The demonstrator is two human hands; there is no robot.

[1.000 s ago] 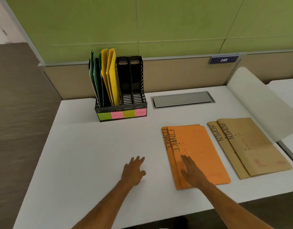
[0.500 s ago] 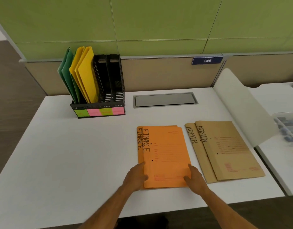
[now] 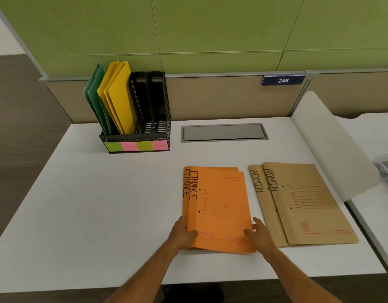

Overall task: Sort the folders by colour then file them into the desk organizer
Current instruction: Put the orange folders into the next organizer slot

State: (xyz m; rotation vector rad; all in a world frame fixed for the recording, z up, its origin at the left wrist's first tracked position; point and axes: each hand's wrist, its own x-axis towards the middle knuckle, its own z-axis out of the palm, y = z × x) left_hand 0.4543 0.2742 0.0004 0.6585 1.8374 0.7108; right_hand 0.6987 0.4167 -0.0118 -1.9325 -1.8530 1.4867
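Orange folders (image 3: 219, 206) now gripped by both hands (image 3: 183, 234).

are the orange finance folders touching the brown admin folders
Apart. The head view shows a strip of white desk between the orange folders and the brown folders.

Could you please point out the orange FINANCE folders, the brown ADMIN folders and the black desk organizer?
Orange FINANCE folders (image 3: 219, 202): head view, top cover.
Brown ADMIN folders (image 3: 306, 206): head view, top cover.
Black desk organizer (image 3: 164, 99): head view, right wall.
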